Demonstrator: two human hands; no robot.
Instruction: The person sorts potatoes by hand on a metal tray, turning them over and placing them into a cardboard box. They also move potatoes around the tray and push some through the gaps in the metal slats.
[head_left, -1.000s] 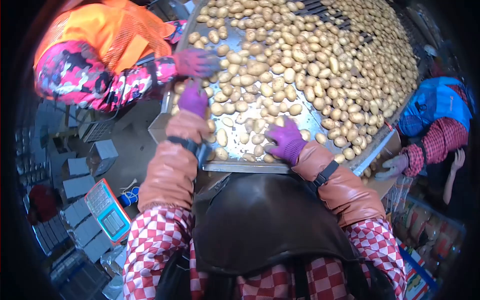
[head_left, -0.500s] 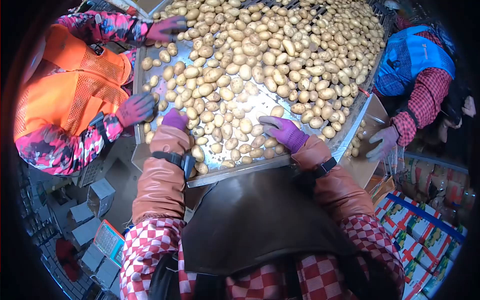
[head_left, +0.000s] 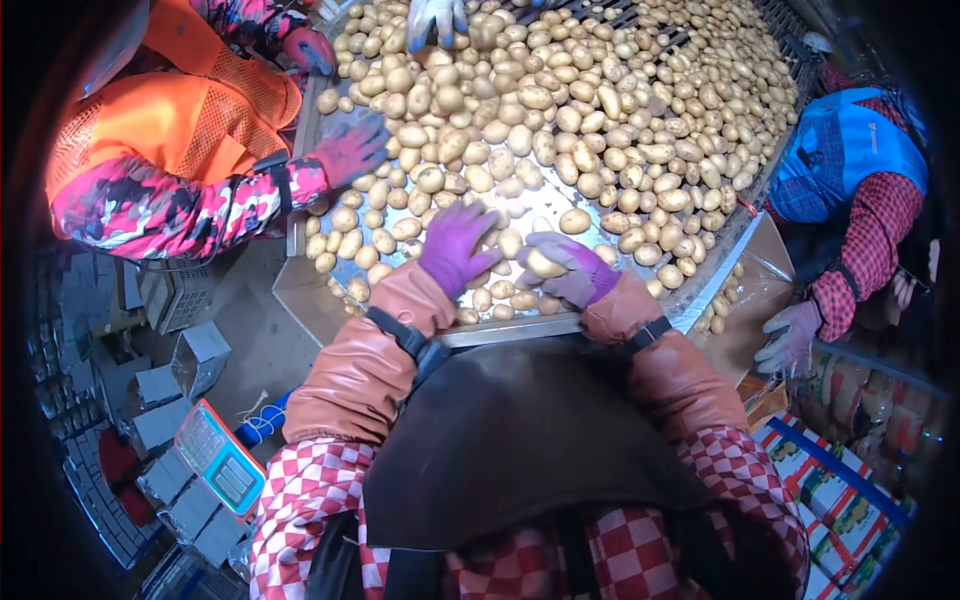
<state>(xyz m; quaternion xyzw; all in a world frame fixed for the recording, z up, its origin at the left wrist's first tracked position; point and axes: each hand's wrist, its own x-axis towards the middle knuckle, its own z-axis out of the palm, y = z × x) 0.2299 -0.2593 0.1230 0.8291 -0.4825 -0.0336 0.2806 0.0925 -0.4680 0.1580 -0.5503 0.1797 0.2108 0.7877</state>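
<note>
With the purple-gloved right hand with greyish fingers, holds one pale tan, smooth oval potato, pinched between fingers on the far side and thumb on the near side, long axis slanting from far left to near right. Opposite, with the purple-gloved left hand, back upward, shows fingers loosely spread, pointing away and rightward, with nothing visibly gripped; cannot tell of anything under the palm.

Between the hands, just right of the left fingertips and just left of the held potato, shows one loose, yellowish oval potato, long axis roughly away from the body, close to both hands. Beyond the right knuckles, near but apart, shows a lone plump tan potato, long axis across the view, nearer to the right hand than to the left.

Closer in, shows a few small potatoes beside the shiny grey metal tray's front rim; farther off, a dense heap of tan potatoes. To the left, reaches in with a co-worker's reddish-purple gloved hand, well apart from the held potato.
</note>
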